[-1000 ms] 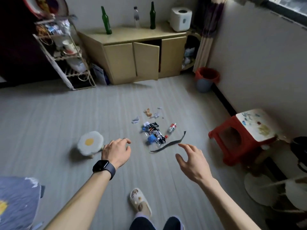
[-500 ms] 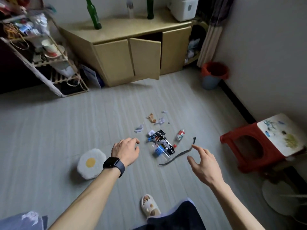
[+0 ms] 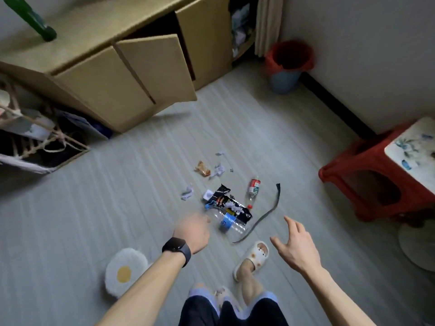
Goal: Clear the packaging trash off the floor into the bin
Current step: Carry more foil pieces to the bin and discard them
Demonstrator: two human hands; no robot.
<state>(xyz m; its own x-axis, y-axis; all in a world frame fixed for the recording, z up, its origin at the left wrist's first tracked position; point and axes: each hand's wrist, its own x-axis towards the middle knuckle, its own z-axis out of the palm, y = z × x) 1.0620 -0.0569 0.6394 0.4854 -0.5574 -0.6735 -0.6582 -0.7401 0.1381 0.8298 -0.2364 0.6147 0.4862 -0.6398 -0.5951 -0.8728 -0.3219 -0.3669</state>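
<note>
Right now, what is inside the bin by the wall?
A red liner bag lines the blue bin, folded over its rim. Inside is dark shadow; any trash within cannot be seen.

No text, brand or number can be read anywhere. The small bottle (image 3: pixel 253 191) at centre frame has a red label. Its print is too blurred to make out.

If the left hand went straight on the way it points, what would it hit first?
Probably the clear bottle with the blue label, lying on the floor just ahead of the left hand. The hand is blurred and its height above the floor is unclear, so it might pass over.
</note>
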